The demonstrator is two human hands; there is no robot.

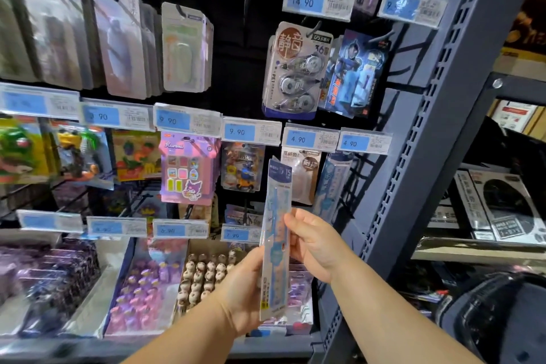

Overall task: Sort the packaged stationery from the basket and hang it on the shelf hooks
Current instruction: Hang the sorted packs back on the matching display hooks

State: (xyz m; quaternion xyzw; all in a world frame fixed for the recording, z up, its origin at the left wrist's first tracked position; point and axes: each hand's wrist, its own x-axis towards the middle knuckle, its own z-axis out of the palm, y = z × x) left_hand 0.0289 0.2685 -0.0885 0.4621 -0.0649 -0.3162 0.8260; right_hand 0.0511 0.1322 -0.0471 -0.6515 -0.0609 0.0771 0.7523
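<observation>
- Grips the lower half of a long, narrow blue stationery pack (277, 195) with the left hand (245, 287), fingers curled round behind its left edge.
- Pinches the same pack's right edge about halfway up with the right hand (314, 245), fingertips pressed to the wrapper.
- Holds that pack upright and slightly tilted in front of the shelf's lower rows, its top just under the 4.90 price tag (308, 139), on no hook.
- Just right of the pack's top: similar pale blue packs (332, 183) hanging from a hook.
- Higher up: a correction-tape pack (297, 71) hanging on its own hook.
- Left, at mid-height: a pink Kuromi pack (189, 168), also hung.
- Beneath the hands: a tray of small figures (204, 275).
- Far right: a grey perforated upright (443, 97); beyond it, low down, a dark, blurred basket-like container (502, 319), too unclear to identify.
</observation>
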